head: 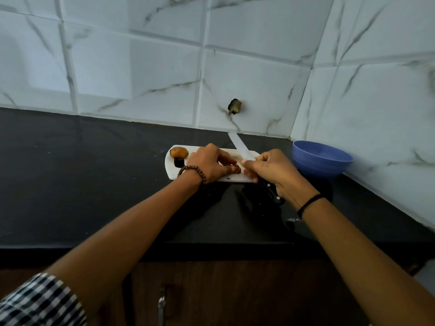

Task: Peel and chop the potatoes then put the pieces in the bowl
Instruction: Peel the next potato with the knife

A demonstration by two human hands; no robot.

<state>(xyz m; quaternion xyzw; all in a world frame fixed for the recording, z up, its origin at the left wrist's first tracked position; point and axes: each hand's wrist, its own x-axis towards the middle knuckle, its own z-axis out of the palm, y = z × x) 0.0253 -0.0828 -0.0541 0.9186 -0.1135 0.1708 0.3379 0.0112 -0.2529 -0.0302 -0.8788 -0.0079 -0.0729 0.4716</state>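
Poised cut, centre frame.
Clasped knife [240,147] in right hand [275,172]; couldn't tell left hand [209,163] fingers' [227,158] hold; judged potato [179,152] firm, roll-prone, best pinned sideways.

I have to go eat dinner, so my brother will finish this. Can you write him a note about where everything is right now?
Left hand: fingers curled over a brownish thing on the cutting board, likely a potato, mostly hidden.
Right hand: grips the knife, blade over the board.
Whole potato: unpeeled, at the board's far left corner.
Blue bowl: right of the board, no pieces visible inside.
Done: no chopped pieces in sight.
Left: peel, chop, fill the bowl.
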